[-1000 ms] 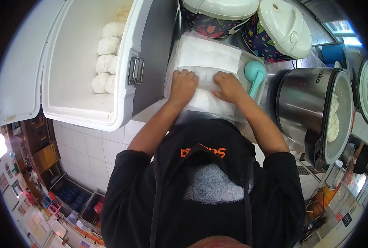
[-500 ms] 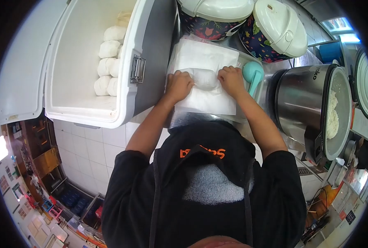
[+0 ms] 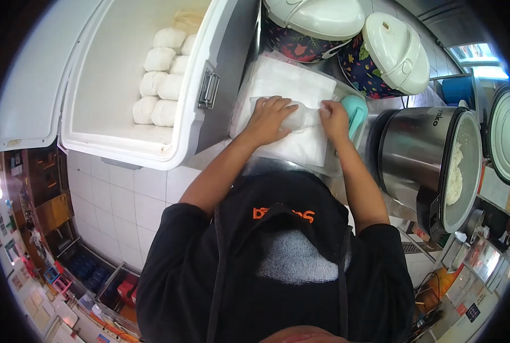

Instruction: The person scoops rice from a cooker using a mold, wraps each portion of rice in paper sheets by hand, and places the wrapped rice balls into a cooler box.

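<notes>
A white paper-wrapped bundle (image 3: 302, 118) lies on a stack of white paper sheets (image 3: 292, 80), its contents hidden by the wrapping. Across the left end of the bundle rests my left hand (image 3: 269, 120), fingers stretched out and slightly apart. My right hand (image 3: 334, 117) is closed, pinching the paper at the bundle's right end. Just right of that hand, a turquoise scoop (image 3: 355, 111) sits on the tray holding the paper stack.
To the left stands an open white cooler (image 3: 177, 137) with several white wrapped bundles (image 3: 164, 86) inside. Two patterned containers with white lids (image 3: 395, 48) are behind the paper. On the right is a steel cooker (image 3: 412, 148) with white rice (image 3: 454, 171) in it.
My left hand has moved from the bundle's left end onto its top, with fingers extended. My right hand now pinches the paper at the right end, which is drawn narrower.
</notes>
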Demonstrator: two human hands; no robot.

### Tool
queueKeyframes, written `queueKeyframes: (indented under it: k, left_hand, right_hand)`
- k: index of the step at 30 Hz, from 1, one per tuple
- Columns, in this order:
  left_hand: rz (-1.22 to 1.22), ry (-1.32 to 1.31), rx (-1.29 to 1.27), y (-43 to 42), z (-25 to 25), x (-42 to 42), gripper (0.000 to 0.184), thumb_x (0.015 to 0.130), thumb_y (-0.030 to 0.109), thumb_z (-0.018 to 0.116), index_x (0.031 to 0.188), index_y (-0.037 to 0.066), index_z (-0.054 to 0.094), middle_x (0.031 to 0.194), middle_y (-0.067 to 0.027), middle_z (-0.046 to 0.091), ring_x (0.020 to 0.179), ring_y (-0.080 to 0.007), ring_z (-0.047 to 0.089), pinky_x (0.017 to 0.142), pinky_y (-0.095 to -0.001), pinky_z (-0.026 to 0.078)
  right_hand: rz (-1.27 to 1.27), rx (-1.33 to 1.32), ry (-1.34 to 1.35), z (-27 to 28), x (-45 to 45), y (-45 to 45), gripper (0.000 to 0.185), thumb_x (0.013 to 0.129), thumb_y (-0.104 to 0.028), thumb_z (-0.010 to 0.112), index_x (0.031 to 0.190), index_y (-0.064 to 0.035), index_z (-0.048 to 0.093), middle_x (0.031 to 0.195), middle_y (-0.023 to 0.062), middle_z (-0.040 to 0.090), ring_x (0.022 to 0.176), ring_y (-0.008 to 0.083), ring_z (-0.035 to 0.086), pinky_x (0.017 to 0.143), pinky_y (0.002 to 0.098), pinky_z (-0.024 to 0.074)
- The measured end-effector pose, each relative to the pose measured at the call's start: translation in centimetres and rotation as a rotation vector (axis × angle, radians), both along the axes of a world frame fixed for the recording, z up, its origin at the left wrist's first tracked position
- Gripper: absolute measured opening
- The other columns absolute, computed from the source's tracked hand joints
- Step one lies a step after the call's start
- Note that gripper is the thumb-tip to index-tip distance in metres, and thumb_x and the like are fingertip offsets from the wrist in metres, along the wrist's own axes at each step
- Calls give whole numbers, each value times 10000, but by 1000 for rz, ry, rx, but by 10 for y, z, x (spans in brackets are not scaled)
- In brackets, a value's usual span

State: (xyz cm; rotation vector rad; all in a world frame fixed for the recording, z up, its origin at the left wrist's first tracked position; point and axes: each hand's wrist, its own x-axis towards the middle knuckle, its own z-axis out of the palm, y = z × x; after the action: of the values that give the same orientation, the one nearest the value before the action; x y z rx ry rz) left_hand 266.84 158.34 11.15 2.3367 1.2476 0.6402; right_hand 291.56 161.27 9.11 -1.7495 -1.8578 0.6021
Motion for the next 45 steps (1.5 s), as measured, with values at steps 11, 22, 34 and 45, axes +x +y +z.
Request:
queueKeyframes:
  k: [11,22,34,45]
  left_hand:
    - [-35,68,80,33,15,11,79,845,221,687,852,152,724,952,26,674,972,-204,599,882,-424,367]
    - [321,218,191,87,15,35,161,826,277,694,921,155,740,956,-27,685,976,-229,594,858,-449,375]
    - [22,310,40,69,30,26,362,796,157,642,1151,173,712,1098,-27,674,1127,-219,550,950,-472,330]
    - [143,349,312,34,17,9,117,768,80,620,836,151,682,879,13,623,981,-200,578,883,-470,340]
  right_hand:
    - [34,99,71,20,12,-23,328,825,-157,731,1122,-37,664,1041,147,635,1006,315,580,905,389,465]
    - [-1,50,89,13,14,-35,393,840,-125,730,1193,1,615,1017,139,655,919,272,626,857,364,495]
    - [147,423,-15,55,-30,-6,354,809,-145,718,1133,-27,637,1001,109,662,956,297,621,892,413,474]
    - [383,243,-229,40,-15,-3,61,802,-100,602,830,-113,654,884,49,633,924,257,614,804,405,464]
